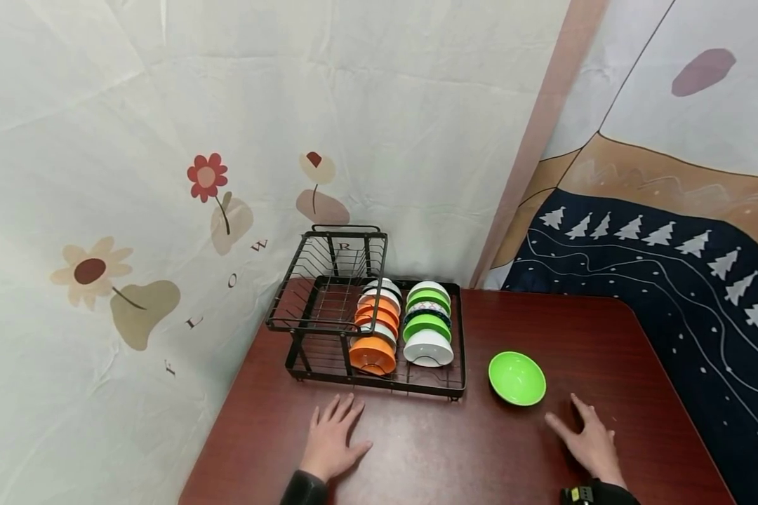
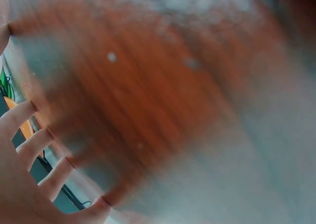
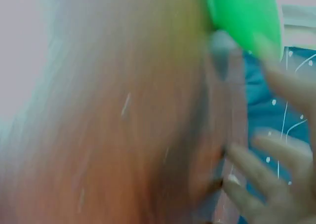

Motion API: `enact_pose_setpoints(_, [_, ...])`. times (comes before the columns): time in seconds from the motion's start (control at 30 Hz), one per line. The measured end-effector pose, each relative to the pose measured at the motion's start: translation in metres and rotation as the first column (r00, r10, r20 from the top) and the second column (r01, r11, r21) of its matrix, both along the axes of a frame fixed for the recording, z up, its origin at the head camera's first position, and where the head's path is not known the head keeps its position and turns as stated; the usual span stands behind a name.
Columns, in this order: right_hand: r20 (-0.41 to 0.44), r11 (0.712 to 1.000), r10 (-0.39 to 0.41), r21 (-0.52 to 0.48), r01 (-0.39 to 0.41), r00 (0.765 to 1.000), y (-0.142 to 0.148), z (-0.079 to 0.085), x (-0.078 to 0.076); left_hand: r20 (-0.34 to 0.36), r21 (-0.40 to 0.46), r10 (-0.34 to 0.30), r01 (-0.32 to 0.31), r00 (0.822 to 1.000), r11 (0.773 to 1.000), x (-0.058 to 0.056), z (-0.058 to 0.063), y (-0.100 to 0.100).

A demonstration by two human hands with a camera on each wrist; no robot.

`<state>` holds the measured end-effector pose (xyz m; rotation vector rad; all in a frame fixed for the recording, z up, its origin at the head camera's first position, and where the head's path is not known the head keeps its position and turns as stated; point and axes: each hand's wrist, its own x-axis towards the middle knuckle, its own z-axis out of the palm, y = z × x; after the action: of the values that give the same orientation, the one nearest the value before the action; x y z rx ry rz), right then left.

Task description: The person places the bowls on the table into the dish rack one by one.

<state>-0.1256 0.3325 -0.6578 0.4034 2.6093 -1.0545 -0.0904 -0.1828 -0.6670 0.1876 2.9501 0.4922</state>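
Note:
My left hand (image 1: 333,440) rests on the dark red table with its fingers spread, just in front of the black dish rack (image 1: 379,380). In the left wrist view its fingertips (image 2: 58,173) touch the tabletop. To the right, my right hand (image 1: 589,443) reaches over the table with thumb and fingers apart and nothing between them. Its nearest thing is a green bowl (image 1: 516,379), which sits upright on the table beyond the thumb. That green bowl (image 3: 249,17) also shows at the top of the right wrist view, where the hand is blurred.
Inside the rack stand two rows of bowls on edge: an orange bowl (image 1: 373,355) fronts the left row, a white bowl (image 1: 428,348) the right. A raised wire tier (image 1: 318,322) covers the rack's left part. Behind the table (image 1: 429,449) hangs a printed curtain (image 1: 429,140).

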Motion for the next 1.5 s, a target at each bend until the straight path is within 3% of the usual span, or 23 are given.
enact_pose_setpoints(0.07, [-0.050,0.986,-0.142,-0.095,0.137,0.989,-0.006,0.004,-0.004,0.003,0.004,0.002,-0.002,1.000,1.000,0.000,0.000,0.000])
enact_pose_setpoints(0.13, [-0.087,0.947,-0.261,-0.217,0.237,0.961,-0.016,0.006,-0.010,0.005,0.007,0.004,-0.004,1.000,1.000,0.000,0.001,0.001])
enact_pose_setpoints(0.27, [-0.071,0.902,-0.263,-0.372,0.219,0.962,-0.037,0.006,-0.023,-0.003,0.009,0.005,-0.005,1.000,1.000,0.001,0.001,0.002])
enact_pose_setpoints(0.37, [-0.042,0.921,-0.207,-0.345,0.181,0.977,-0.048,0.005,-0.029,-0.007,0.003,0.000,0.000,1.000,1.000,0.001,-0.001,0.002])
enact_pose_setpoints(0.53, [-0.079,0.957,-0.193,-0.237,0.170,0.978,-0.056,0.001,-0.031,0.004,0.001,-0.008,0.008,1.000,1.000,0.001,-0.004,0.004])
enact_pose_setpoints(0.73, [-0.118,0.961,-0.199,-0.216,0.171,0.973,-0.059,0.002,-0.031,0.006,0.004,0.000,0.000,1.000,1.000,0.000,0.000,0.005])
enact_pose_setpoints(0.83, [-0.143,0.958,-0.221,-0.216,0.187,0.965,-0.060,0.010,-0.030,0.007,0.002,0.000,0.000,1.000,1.000,-0.001,0.002,0.005])
enact_pose_setpoints(1.07, [-0.298,0.967,-0.245,-0.150,0.208,0.923,-0.065,0.042,-0.029,0.001,0.004,0.002,-0.002,1.000,1.000,0.001,0.003,0.006])
enact_pose_setpoints(1.23, [-0.325,0.960,-0.271,-0.159,0.230,0.906,-0.069,0.059,-0.030,0.003,0.015,-0.002,0.002,1.000,1.000,0.001,0.002,0.005])
enact_pose_setpoints(1.5, [-0.341,0.977,-0.204,-0.130,0.168,0.918,-0.093,0.063,-0.032,-0.013,-0.011,-0.047,0.047,0.999,0.999,-0.004,0.015,0.000])
